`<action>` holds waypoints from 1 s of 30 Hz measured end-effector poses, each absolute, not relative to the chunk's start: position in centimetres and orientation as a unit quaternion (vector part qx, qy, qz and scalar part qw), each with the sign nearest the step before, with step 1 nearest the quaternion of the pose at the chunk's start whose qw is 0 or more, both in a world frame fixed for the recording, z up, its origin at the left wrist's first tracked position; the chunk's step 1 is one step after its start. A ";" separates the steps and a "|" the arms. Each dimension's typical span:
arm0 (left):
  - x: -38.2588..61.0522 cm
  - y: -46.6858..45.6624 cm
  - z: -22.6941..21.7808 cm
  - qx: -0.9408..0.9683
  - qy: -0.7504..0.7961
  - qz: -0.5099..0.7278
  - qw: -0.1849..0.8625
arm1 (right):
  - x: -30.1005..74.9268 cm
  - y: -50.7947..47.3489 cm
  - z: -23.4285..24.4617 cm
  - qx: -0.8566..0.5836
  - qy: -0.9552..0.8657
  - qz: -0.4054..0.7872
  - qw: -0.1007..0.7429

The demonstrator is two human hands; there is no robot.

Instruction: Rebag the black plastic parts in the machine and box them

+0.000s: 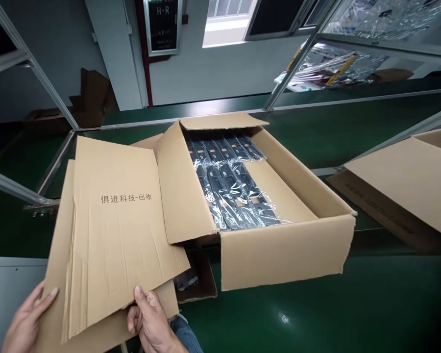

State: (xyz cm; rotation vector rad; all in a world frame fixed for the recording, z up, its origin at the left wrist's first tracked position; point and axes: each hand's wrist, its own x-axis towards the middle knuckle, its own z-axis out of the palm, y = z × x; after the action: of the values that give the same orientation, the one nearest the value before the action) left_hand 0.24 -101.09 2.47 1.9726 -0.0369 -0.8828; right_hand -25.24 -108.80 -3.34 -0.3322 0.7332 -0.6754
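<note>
Flat cardboard sheets [121, 235] overlap at the left, the top one printed with dark Chinese characters. My left hand [25, 318] grips the left edge of the lower sheet, thumb on top. With thumb above and fingers curled below, my right hand [149, 316] pinches the front edge of the top sheet. Just right of the sheets, an open cardboard box [286, 250] has its flaps spread outward. Inside it lie several dark flat parts in clear plastic bags [235, 196], set in two rows toward the left; bare cardboard shows beside them.
Another open cardboard box [407, 166] stands at the right. Below the main box, a smaller cardboard box [202, 279] holds something in clear plastic. Metal frame posts [51, 83] rise at the left. Plastic-wrapped items [338, 63] lie behind glass at the back right. The floor [279, 314] is green.
</note>
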 end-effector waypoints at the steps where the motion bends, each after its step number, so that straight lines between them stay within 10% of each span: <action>1: -0.1 -102.8 2.1 0.785 -0.006 -0.387 0.484 | -25.5 -109.0 -3.9 -0.169 0.360 -0.325 0.858; 15: -2.7 -118.8 -6.8 0.730 -0.095 -0.401 0.545 | -27.4 -116.7 -13.0 -0.183 0.523 -0.286 0.782; 30: -5.0 -113.6 -13.9 0.783 -0.143 -0.334 0.505 | -24.6 -119.5 -17.6 -0.238 0.529 -0.257 0.773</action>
State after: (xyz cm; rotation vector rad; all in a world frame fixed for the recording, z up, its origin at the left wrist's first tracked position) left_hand -5.02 -113.58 -13.85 1.8885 -0.3459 -0.8053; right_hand -24.59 -119.46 -17.56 -0.5147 1.1458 -0.5568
